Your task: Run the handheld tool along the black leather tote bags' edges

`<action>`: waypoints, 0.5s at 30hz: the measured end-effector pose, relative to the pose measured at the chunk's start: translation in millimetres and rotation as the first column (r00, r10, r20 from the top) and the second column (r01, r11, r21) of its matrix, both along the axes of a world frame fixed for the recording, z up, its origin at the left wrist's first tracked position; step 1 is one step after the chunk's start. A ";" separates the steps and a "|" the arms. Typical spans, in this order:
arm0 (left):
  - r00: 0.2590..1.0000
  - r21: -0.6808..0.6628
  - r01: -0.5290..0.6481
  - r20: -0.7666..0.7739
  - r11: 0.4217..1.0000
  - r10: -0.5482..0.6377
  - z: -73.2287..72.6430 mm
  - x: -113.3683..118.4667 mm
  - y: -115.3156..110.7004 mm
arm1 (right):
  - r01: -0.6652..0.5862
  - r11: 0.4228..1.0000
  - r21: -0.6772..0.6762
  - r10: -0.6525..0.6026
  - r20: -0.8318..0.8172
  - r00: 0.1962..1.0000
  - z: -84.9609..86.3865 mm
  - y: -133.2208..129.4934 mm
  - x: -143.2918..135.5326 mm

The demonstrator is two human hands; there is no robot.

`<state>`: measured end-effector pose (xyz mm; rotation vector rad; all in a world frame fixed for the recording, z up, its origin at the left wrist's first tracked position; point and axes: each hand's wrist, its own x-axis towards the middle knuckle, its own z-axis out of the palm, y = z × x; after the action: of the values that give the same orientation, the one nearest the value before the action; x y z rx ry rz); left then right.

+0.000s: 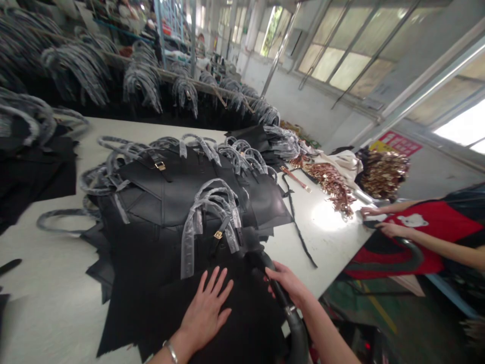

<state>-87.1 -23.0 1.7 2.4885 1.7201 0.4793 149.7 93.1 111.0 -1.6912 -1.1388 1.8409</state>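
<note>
My left hand [207, 311] lies flat, fingers spread, on a black leather bag panel [151, 303] at the near edge of the table. My right hand [286, 283] is wrapped round the black vacuum nozzle [279, 292], whose head rests on the panel's right side. A thick black hose [297, 333] runs from it towards me. Just beyond my left hand, plastic-wrapped bag handles [217, 197] arch over the panel, with a strap and gold buckle [217, 234]. Behind them lie more black panels [170, 187] with wrapped handles.
Another person's hands [392, 228] work at the right table edge beside a second hose [409, 258]. Brown straps [329, 184] and a black cord [299, 227] lie on the white table [45, 283]. Wrapped handles [142, 76] hang from a rail behind; more panels [34, 167] lie left.
</note>
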 end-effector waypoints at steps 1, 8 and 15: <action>1.000 0.005 0.002 -0.004 1.000 -0.002 -0.6 0.2 0.1 | 0.014 1.000 0.015 -0.014 -0.001 1.000 -1.8 5.0 -3.3; 0.999 0.066 -0.017 -0.027 0.998 0.019 -1.7 1.7 0.3 | 0.088 0.993 0.083 -0.088 -0.004 0.996 -4.6 35.5 1.1; 0.998 0.105 -0.020 -0.055 0.994 0.026 1.3 1.1 0.3 | 0.034 0.999 -0.017 -0.034 -0.014 0.999 -7.5 71.2 4.2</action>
<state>-86.1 -22.7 3.1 2.5798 1.7907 0.5196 153.9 164.3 103.5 -1.6933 -1.0855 1.8438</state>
